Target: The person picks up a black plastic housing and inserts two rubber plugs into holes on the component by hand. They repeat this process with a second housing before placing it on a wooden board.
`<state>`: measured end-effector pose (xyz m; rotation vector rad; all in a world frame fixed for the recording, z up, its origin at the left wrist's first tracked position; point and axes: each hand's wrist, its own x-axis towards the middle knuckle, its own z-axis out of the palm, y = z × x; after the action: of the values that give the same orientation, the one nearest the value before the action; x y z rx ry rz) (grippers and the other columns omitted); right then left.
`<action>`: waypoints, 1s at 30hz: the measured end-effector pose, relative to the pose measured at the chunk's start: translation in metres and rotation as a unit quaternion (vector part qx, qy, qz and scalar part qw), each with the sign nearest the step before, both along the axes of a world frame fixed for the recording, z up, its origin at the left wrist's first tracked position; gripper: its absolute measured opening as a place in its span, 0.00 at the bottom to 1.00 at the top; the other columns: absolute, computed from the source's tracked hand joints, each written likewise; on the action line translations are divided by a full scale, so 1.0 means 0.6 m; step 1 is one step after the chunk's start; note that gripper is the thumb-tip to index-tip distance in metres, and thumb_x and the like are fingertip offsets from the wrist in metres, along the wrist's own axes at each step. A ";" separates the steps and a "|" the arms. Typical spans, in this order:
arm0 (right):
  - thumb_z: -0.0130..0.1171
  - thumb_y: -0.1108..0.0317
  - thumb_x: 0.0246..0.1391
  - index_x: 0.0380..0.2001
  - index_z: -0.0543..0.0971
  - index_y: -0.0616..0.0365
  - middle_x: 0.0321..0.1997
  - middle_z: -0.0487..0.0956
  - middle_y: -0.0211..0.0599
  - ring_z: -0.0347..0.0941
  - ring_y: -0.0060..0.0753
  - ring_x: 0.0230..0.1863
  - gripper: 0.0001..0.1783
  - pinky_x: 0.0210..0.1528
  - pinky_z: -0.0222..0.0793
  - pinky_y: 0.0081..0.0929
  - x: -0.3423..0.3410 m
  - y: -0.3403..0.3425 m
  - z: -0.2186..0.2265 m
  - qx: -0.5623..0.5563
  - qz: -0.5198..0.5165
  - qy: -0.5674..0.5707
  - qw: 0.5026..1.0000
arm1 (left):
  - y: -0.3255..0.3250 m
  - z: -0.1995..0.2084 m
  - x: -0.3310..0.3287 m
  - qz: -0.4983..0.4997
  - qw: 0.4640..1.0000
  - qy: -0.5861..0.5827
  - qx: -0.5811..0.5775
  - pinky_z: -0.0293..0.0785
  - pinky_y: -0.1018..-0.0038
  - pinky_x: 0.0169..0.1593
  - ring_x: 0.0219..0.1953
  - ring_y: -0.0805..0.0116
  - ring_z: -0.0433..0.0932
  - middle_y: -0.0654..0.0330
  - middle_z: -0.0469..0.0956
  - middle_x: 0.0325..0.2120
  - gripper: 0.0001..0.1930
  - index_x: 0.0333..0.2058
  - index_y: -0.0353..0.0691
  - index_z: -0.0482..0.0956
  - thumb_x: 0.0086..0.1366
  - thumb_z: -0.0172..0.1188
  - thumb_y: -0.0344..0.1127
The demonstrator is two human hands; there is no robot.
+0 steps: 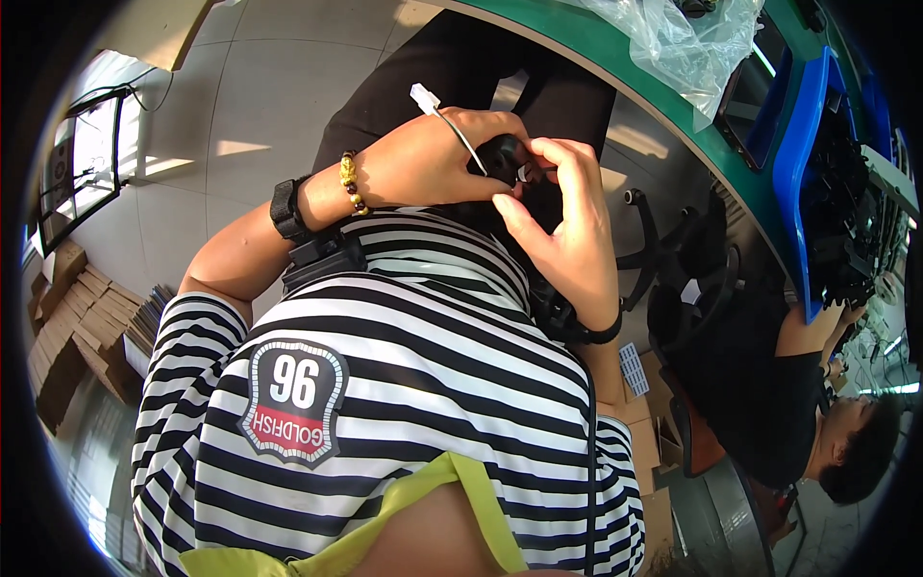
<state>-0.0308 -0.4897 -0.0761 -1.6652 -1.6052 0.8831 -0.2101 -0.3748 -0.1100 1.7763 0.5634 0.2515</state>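
Note:
My left hand (433, 154) and my right hand (577, 207) meet in front of my body, above my lap. Between their fingers is a small rounded black part (500, 156), mostly covered by the hands. A thin wire (462, 138) runs from it over the left hand and ends in a white plug connector (424, 98) that sticks up past the knuckles. The left fingers curl around the part from one side. On the other side, the right thumb and fingertips close in by a small pale bit on it. Its exact kind is hidden.
A green-topped table (663, 82) curves along the upper right, bearing a clear plastic bag (683, 43) and a blue bin (793, 183) of black parts. A seated co-worker (740, 385) is at right, near an office chair base (663, 231). Cardboard boxes (87, 332) stand at left.

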 end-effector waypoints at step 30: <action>0.62 0.71 0.65 0.54 0.77 0.66 0.46 0.83 0.35 0.80 0.27 0.45 0.17 0.50 0.77 0.26 0.070 -0.005 -0.118 -0.192 -0.149 0.261 0.934 | -0.008 0.015 0.013 -0.123 0.909 -0.062 0.393 0.82 0.64 0.50 0.57 0.53 0.78 0.53 0.77 0.55 0.17 0.48 0.36 0.81 0.59 0.64 0.32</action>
<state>0.0112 -0.4927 -0.1467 -1.6738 -0.8320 1.3950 -0.2022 -0.3793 -0.1011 2.5623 0.1278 0.4556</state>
